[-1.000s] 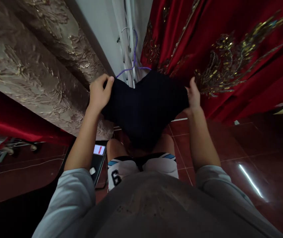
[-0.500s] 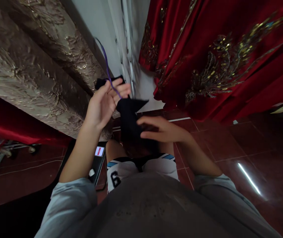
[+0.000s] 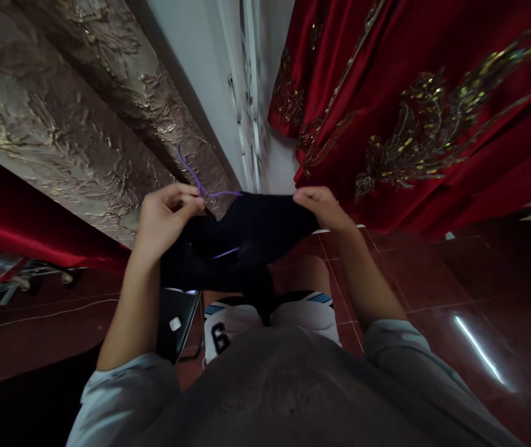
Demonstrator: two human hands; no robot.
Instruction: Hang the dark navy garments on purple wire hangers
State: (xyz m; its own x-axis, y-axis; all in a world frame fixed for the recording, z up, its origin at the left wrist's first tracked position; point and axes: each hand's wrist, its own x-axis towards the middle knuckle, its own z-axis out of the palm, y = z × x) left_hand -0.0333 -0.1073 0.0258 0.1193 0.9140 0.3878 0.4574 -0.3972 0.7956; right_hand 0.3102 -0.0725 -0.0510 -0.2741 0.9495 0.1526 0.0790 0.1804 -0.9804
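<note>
A piece of black cloth (image 3: pixel 265 226) is stretched between my two hands above my lap. My left hand (image 3: pixel 165 217) pinches its left edge between thumb and fingers. At the opposite corner, my right hand (image 3: pixel 323 206) grips the cloth with thumb and fingertips. A purple cord (image 3: pixel 190 171) loops up by my left fingertips and runs to the cloth's top edge; a short purple stretch also shows lower on the cloth's face. The cloth is too dark to show what kind of piece it is.
Beige embossed fabric (image 3: pixel 88 124) hangs at the left, red sequinned fabric (image 3: pixel 433 112) at the right. White metal bars (image 3: pixel 246 93) stand between them. A small white case (image 3: pixel 175 323) lies on a black seat (image 3: pixel 167 335) by my left leg. Red tiles (image 3: pixel 414 273) cover the floor.
My left hand has gone from spread fingers to a pinch and moved left and down. My right hand has moved right and up and taken hold of the cloth, which is now spread wide.
</note>
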